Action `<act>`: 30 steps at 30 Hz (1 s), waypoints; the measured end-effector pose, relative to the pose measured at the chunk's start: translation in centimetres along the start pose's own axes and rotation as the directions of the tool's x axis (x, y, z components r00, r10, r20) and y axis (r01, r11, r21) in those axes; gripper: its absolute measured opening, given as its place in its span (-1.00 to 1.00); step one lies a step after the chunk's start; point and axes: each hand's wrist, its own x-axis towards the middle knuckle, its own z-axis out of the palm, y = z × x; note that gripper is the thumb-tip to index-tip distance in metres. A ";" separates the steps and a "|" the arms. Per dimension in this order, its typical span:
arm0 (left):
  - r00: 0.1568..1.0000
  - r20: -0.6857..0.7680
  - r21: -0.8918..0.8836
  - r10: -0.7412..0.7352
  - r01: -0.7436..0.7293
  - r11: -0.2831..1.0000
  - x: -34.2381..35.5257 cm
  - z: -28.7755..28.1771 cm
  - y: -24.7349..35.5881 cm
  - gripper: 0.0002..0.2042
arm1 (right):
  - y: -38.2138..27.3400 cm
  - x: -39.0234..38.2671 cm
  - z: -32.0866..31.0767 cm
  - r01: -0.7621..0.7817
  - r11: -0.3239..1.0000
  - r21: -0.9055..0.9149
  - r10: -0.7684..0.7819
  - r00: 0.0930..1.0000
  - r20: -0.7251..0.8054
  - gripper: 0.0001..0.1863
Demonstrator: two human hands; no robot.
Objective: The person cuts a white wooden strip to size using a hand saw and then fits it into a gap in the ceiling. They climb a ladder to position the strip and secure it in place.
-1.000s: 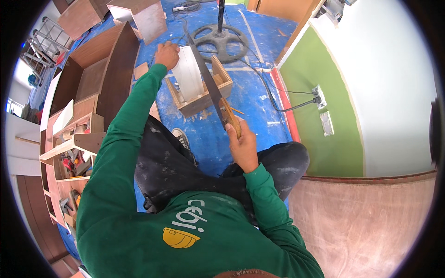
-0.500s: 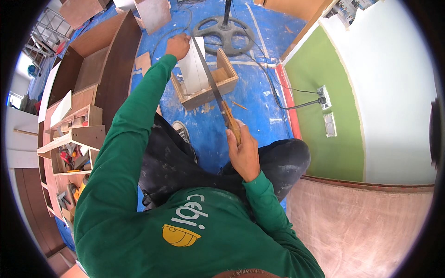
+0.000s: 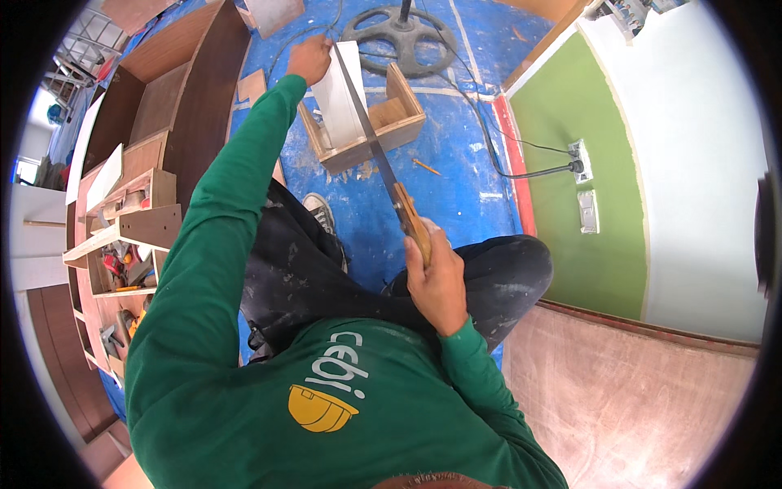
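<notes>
My right hand (image 3: 437, 281) grips the wooden handle of a handsaw (image 3: 383, 167); its blade runs up and left across a white board (image 3: 342, 102). That board stands in a small open wooden box (image 3: 403, 122) on the blue floor. My left hand (image 3: 309, 59) holds the top edge of the white board, arm stretched out in a green sleeve. I sit on the floor with my dark-trousered legs bent beneath me.
A brown wooden cabinet (image 3: 175, 98) lies at the left, with a shelf unit of tools (image 3: 122, 261) below it. A black wheel-shaped base (image 3: 403, 37) stands beyond the box. A cable (image 3: 521, 171) runs to a wall socket (image 3: 580, 156) on the green wall.
The saw handle and my right hand have drawn back toward me. My left hand stays on the white board.
</notes>
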 end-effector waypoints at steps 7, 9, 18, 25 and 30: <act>1.000 -0.028 -0.053 0.003 -0.004 0.999 -0.9 1.4 2.0 -0.64 | 0.4 5.3 2.2 0.061 0.998 0.027 -0.059 0.997 -0.047 -0.65; 1.000 0.015 -0.045 0.021 -0.021 0.999 -1.6 1.5 1.2 -0.65 | 0.5 5.3 2.6 0.033 0.999 0.006 -0.033 0.999 -0.036 -0.66; 0.904 0.419 -0.139 0.087 -0.031 0.990 -3.1 1.3 0.4 -0.63 | 2.9 2.9 1.8 -0.060 0.998 0.008 0.060 0.998 -0.010 -0.64; 0.864 0.492 -0.300 0.106 0.054 0.952 -3.0 0.5 3.6 -0.60 | 2.1 -0.6 -0.4 -0.079 0.997 0.014 0.080 0.993 -0.082 -0.64; 0.900 0.410 -0.259 0.146 -0.038 0.965 -2.4 -3.5 6.8 -0.57 | 0.2 -1.8 -1.7 -0.097 0.995 0.038 0.100 0.989 -0.110 -0.63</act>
